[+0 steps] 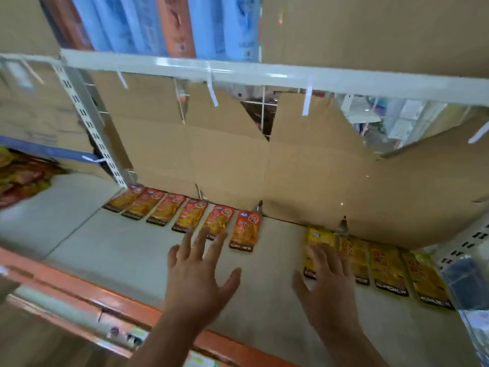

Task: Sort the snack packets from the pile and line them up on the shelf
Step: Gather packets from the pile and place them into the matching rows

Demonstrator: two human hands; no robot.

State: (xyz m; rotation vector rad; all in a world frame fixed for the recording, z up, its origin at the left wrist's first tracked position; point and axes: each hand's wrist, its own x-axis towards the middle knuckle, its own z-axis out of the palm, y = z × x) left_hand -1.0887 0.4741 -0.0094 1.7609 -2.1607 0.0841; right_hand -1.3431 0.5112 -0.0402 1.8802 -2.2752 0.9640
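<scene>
Several orange snack packets point(185, 213) lie flat in a row along the back of the white shelf point(127, 250), left of centre. Several yellow packets point(386, 266) lie in a second row at the right. My left hand point(197, 274) hovers open, fingers spread, with its fingertips over the lower end of the second orange packet from the right. My right hand point(326, 284) is open too and lies over the lower part of the leftmost yellow packet point(318, 238). Neither hand grips anything. A gap of bare shelf separates the two rows.
Torn brown cardboard point(238, 160) backs the shelf. A pile of mixed packets point(21, 176) lies at the far left. The shelf's orange front rail point(79, 290) runs below, and a white upper shelf edge point(238, 72) carries blue and orange packs point(169, 25). Clear wrapped goods point(468, 282) stand at the right.
</scene>
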